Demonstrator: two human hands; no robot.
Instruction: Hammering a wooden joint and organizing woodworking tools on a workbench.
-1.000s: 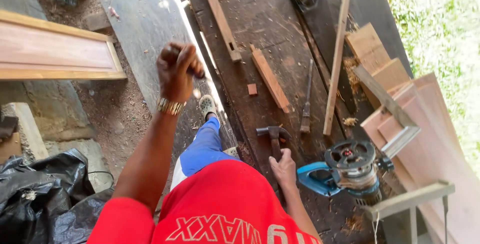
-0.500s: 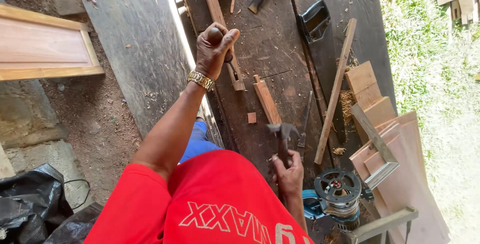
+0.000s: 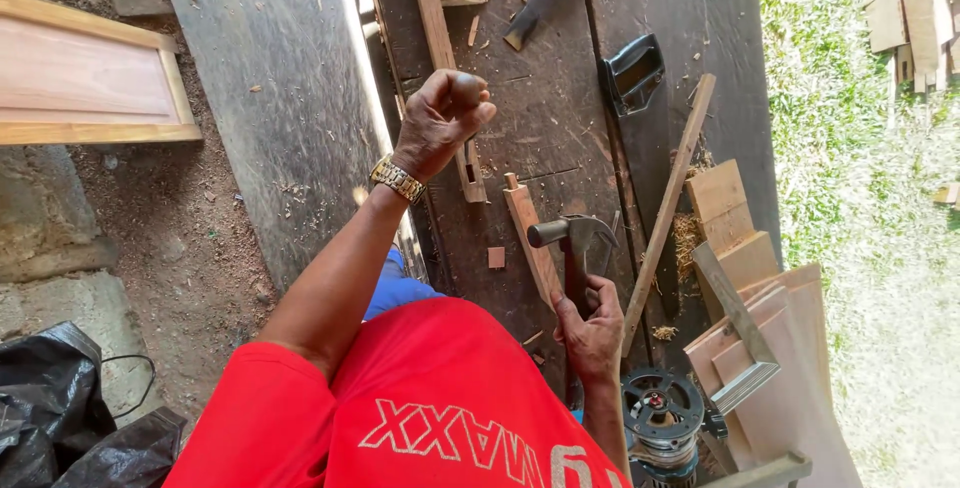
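Note:
My left hand [image 3: 438, 123], with a metal watch on the wrist, is closed around a small dark rounded tool handle [image 3: 466, 91]. It hovers over a long wooden slat [image 3: 432, 18] that has a notch cut near its end, lying on the dark workbench [image 3: 560, 138]. Lower down, my right hand [image 3: 590, 333] grips the handle of a claw hammer [image 3: 578, 238], whose head is raised above the bench beside a short wooden strip [image 3: 527, 233]. The tool's tip is hidden by my fingers.
A black-handled handsaw [image 3: 632, 73], a thin long stick [image 3: 668, 203], a small wood block [image 3: 496, 257] and stacked offcuts [image 3: 735, 218] lie on the bench. A power tool [image 3: 660, 413] sits at the bottom. A framed wooden panel [image 3: 90, 78] lies left, grass right.
My right hand has taken hold of the hammer and lifted it off the bench. My left hand has come across from the grey board to the notched slat.

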